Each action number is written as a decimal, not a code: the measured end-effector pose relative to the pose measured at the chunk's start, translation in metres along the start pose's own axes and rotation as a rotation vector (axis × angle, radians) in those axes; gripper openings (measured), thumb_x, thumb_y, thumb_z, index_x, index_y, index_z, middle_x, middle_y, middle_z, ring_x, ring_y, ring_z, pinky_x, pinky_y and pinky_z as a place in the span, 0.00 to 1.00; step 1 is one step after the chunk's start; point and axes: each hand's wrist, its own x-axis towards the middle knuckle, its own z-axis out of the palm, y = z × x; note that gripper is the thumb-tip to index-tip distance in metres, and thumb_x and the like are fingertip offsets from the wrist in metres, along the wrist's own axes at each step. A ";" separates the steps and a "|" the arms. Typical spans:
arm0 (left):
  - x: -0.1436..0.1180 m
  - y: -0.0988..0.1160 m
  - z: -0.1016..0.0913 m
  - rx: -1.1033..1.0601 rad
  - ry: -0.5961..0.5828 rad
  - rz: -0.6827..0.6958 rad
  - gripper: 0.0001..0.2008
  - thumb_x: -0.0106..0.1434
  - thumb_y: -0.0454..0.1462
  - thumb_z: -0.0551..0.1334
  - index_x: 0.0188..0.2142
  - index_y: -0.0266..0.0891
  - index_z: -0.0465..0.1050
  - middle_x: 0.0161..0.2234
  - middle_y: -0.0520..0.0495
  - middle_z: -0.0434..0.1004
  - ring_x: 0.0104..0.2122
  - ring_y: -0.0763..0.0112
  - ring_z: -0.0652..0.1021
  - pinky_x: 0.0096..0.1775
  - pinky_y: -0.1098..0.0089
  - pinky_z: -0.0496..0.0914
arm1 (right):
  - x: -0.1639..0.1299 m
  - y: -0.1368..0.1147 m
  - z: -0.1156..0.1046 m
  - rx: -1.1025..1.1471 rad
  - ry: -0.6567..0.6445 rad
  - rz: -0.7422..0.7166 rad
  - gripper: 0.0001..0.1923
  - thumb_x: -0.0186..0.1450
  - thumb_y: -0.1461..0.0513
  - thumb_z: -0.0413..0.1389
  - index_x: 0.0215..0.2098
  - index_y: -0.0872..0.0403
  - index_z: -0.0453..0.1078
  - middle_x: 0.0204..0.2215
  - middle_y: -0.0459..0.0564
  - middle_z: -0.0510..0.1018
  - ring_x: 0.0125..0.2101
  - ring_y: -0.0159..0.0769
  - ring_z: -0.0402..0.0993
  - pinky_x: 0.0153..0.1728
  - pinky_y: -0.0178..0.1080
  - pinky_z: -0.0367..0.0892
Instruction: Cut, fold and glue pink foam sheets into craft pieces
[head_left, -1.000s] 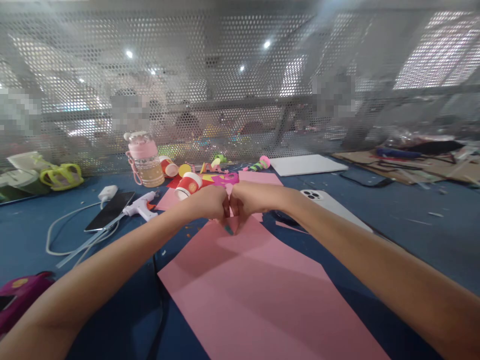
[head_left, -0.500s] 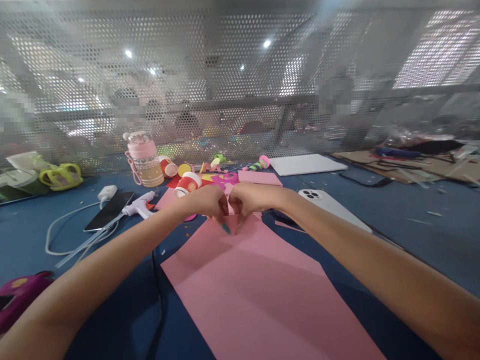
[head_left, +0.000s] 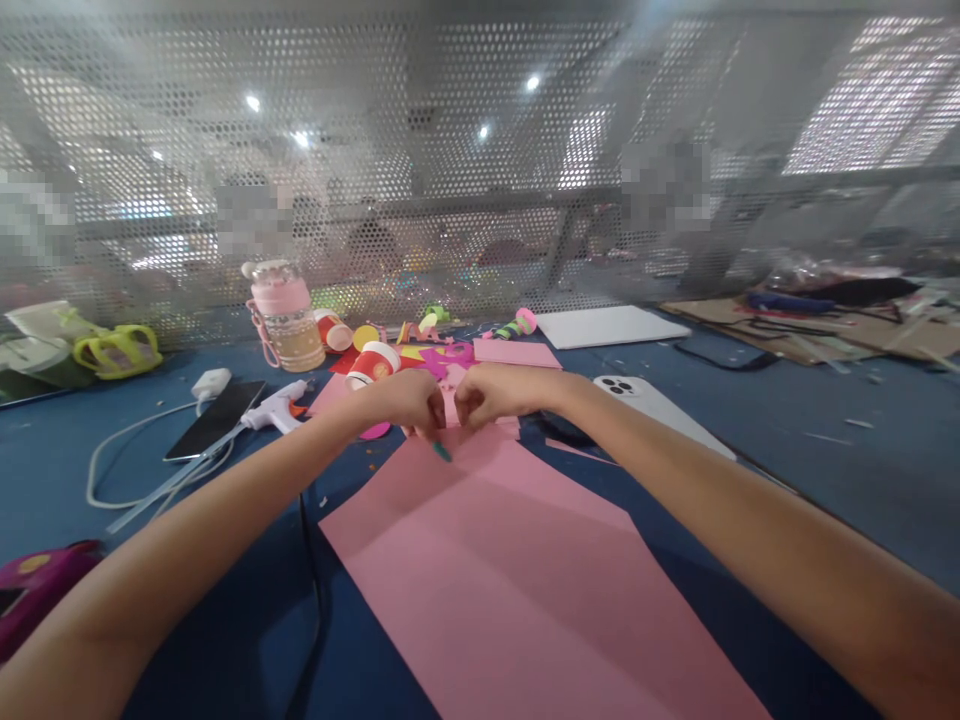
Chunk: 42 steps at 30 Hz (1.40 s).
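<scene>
A large pink paper sheet (head_left: pixel 495 570) stretches from the near edge of view to its narrower far end, where both hands meet it. My left hand (head_left: pixel 411 405) is closed, its curled fingers at that far edge. A small dark teal pointed piece (head_left: pixel 442 452) sticks out below these fingers; its kind is unclear. Just to the right, my right hand (head_left: pixel 491 392) is also closed, thumb and fingers pinched at the same edge. A narrow gap separates the hands, and light pink paper shows in it. The fingertips are partly hidden.
Behind my hands lie red paper cups (head_left: pixel 373 365) and paper scraps (head_left: pixel 446 357). A glue gun (head_left: pixel 274 408), black phone (head_left: pixel 217 420) and bottle (head_left: pixel 285 315) are left; a white phone (head_left: pixel 664 412) is right. A perforated screen (head_left: pixel 480 200) closes off the back.
My left hand has shifted slightly left, with the teal piece. My right fingertips have risen a little, and the gap between the hands is slightly wider.
</scene>
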 end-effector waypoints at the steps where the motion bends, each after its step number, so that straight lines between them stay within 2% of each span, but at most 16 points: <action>1: 0.000 0.000 0.000 0.001 0.002 0.006 0.14 0.38 0.34 0.64 0.29 0.34 0.73 0.24 0.48 0.74 0.22 0.71 0.74 0.23 0.75 0.68 | -0.002 -0.001 0.002 -0.014 0.026 -0.010 0.12 0.55 0.56 0.53 0.26 0.58 0.70 0.21 0.45 0.71 0.22 0.28 0.64 0.22 0.30 0.55; 4: -0.002 0.000 -0.001 -0.025 0.008 0.013 0.13 0.38 0.34 0.65 0.28 0.33 0.72 0.22 0.49 0.73 0.22 0.71 0.74 0.24 0.75 0.69 | -0.011 -0.006 0.013 -0.146 0.180 0.010 0.17 0.63 0.57 0.44 0.26 0.58 0.69 0.23 0.48 0.72 0.24 0.30 0.65 0.25 0.31 0.55; 8: -0.003 0.000 0.000 -0.090 0.011 0.013 0.14 0.39 0.35 0.65 0.29 0.33 0.72 0.23 0.48 0.73 0.24 0.70 0.74 0.24 0.75 0.69 | -0.020 -0.009 0.035 -0.373 0.347 0.158 0.21 0.66 0.58 0.38 0.28 0.58 0.69 0.28 0.54 0.75 0.30 0.35 0.69 0.29 0.34 0.54; 12: -0.003 0.001 0.003 -0.141 -0.009 0.010 0.18 0.37 0.37 0.67 0.30 0.32 0.72 0.24 0.45 0.75 0.25 0.68 0.75 0.25 0.73 0.70 | -0.019 -0.007 0.046 -0.510 0.360 0.122 0.17 0.66 0.63 0.38 0.32 0.58 0.68 0.31 0.56 0.75 0.33 0.37 0.70 0.30 0.34 0.54; 17: -0.001 0.000 0.006 -0.219 -0.099 -0.008 0.18 0.36 0.36 0.67 0.30 0.32 0.72 0.24 0.47 0.75 0.24 0.70 0.75 0.27 0.71 0.70 | -0.016 0.000 0.050 -0.554 0.356 0.036 0.15 0.65 0.67 0.40 0.29 0.58 0.67 0.27 0.53 0.74 0.31 0.35 0.68 0.30 0.33 0.54; 22: 0.007 -0.009 0.009 -0.345 -0.154 0.005 0.17 0.39 0.37 0.64 0.32 0.34 0.74 0.23 0.51 0.73 0.23 0.73 0.73 0.29 0.71 0.69 | -0.014 0.008 0.059 -0.579 0.410 -0.012 0.11 0.63 0.65 0.45 0.27 0.59 0.67 0.25 0.54 0.72 0.29 0.36 0.67 0.29 0.34 0.53; 26: 0.010 -0.011 0.013 -0.381 -0.178 0.016 0.17 0.39 0.36 0.64 0.31 0.34 0.74 0.24 0.51 0.74 0.24 0.74 0.72 0.28 0.72 0.68 | -0.012 0.010 0.065 -0.599 0.465 -0.022 0.12 0.63 0.66 0.45 0.26 0.59 0.66 0.23 0.53 0.71 0.28 0.36 0.65 0.29 0.35 0.52; 29: 0.010 -0.007 0.017 -0.268 -0.090 0.080 0.15 0.39 0.35 0.64 0.31 0.34 0.74 0.25 0.51 0.74 0.24 0.74 0.71 0.26 0.75 0.65 | -0.012 0.010 0.066 -0.610 0.500 -0.033 0.10 0.61 0.68 0.46 0.25 0.59 0.66 0.23 0.53 0.71 0.27 0.36 0.65 0.28 0.35 0.53; 32: 0.009 -0.003 0.021 -0.069 0.055 0.177 0.11 0.42 0.34 0.64 0.28 0.34 0.74 0.22 0.52 0.72 0.23 0.75 0.70 0.24 0.76 0.62 | -0.013 0.011 0.062 -0.618 0.566 -0.020 0.10 0.61 0.68 0.44 0.26 0.58 0.65 0.23 0.53 0.71 0.27 0.37 0.64 0.29 0.36 0.54; 34: 0.010 -0.002 0.023 0.011 0.166 0.207 0.09 0.43 0.36 0.64 0.27 0.34 0.74 0.21 0.52 0.71 0.22 0.75 0.69 0.24 0.76 0.61 | -0.016 0.013 0.060 -0.607 0.695 0.031 0.13 0.63 0.67 0.39 0.29 0.59 0.64 0.24 0.54 0.70 0.28 0.39 0.63 0.30 0.37 0.55; 36: 0.011 -0.003 0.022 0.035 0.263 0.219 0.11 0.46 0.40 0.64 0.27 0.34 0.73 0.22 0.51 0.72 0.24 0.75 0.70 0.25 0.76 0.61 | -0.019 0.013 0.060 -0.579 0.910 0.067 0.15 0.64 0.67 0.36 0.31 0.59 0.63 0.26 0.56 0.69 0.30 0.40 0.63 0.33 0.39 0.57; 38: 0.011 -0.004 0.019 0.043 0.320 0.225 0.15 0.48 0.45 0.63 0.28 0.34 0.73 0.24 0.50 0.72 0.25 0.74 0.70 0.26 0.76 0.61 | -0.023 0.009 0.063 -0.551 1.120 0.055 0.12 0.63 0.66 0.38 0.32 0.60 0.62 0.28 0.57 0.69 0.32 0.41 0.62 0.36 0.40 0.59; 39: 0.011 -0.004 0.017 0.051 0.343 0.226 0.16 0.49 0.46 0.62 0.30 0.34 0.73 0.24 0.49 0.72 0.25 0.73 0.71 0.26 0.76 0.62 | -0.024 0.006 0.066 -0.547 1.184 0.035 0.10 0.62 0.66 0.40 0.32 0.60 0.61 0.29 0.58 0.68 0.34 0.42 0.62 0.37 0.42 0.59; 41: 0.008 -0.003 0.016 0.103 0.401 0.220 0.15 0.52 0.45 0.61 0.33 0.34 0.72 0.25 0.49 0.73 0.26 0.72 0.72 0.27 0.75 0.63 | -0.027 -0.005 0.075 -0.552 1.212 0.005 0.07 0.61 0.66 0.43 0.34 0.60 0.60 0.33 0.60 0.67 0.37 0.44 0.61 0.40 0.45 0.59; 42: 0.007 -0.001 0.016 0.151 0.434 0.213 0.14 0.53 0.43 0.60 0.34 0.34 0.72 0.26 0.48 0.73 0.27 0.71 0.72 0.28 0.74 0.64 | -0.028 -0.012 0.081 -0.556 1.185 -0.002 0.07 0.60 0.66 0.44 0.34 0.60 0.60 0.34 0.61 0.66 0.38 0.45 0.60 0.41 0.47 0.59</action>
